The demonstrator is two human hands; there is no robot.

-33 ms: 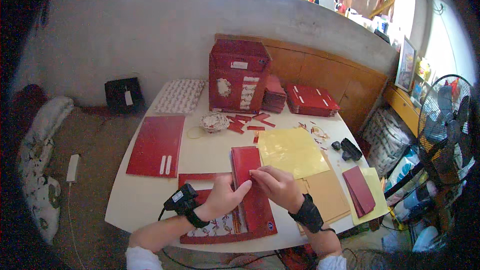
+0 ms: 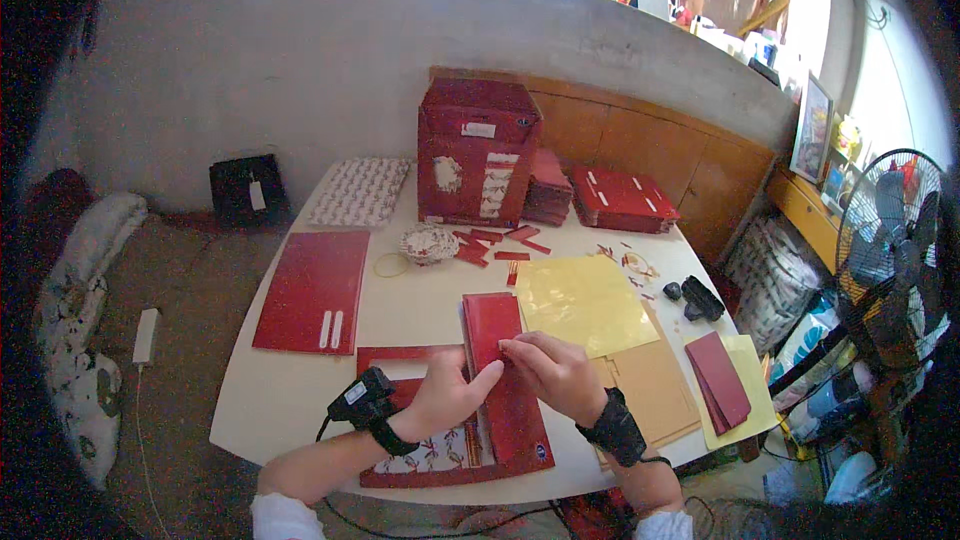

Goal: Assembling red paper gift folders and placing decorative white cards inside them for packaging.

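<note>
A narrow, dark red folded cardboard piece (image 2: 492, 318) stands on the near part of the table, over a flat red cardboard sheet (image 2: 520, 452) with a patterned white area. My left hand (image 2: 452, 395) grips the folded piece from its left side, with the thumb lying on its face and the other fingers hidden behind. My right hand (image 2: 556, 375) is closed in a pinch at the face of the piece, close to the left thumb. Whatever sits between its fingertips is too small to name. Both wrists wear black straps with small devices.
A tall red box (image 2: 470, 155) and a red stack (image 2: 625, 202) stand at the back. A red panel (image 2: 315, 290) lies left, yellow sheets (image 2: 585, 302) and brown card (image 2: 655, 395) right. Small red strips, a whitish ball (image 2: 430, 243) and black objects (image 2: 702, 298) lie about. A fan (image 2: 890, 230) stands far right.
</note>
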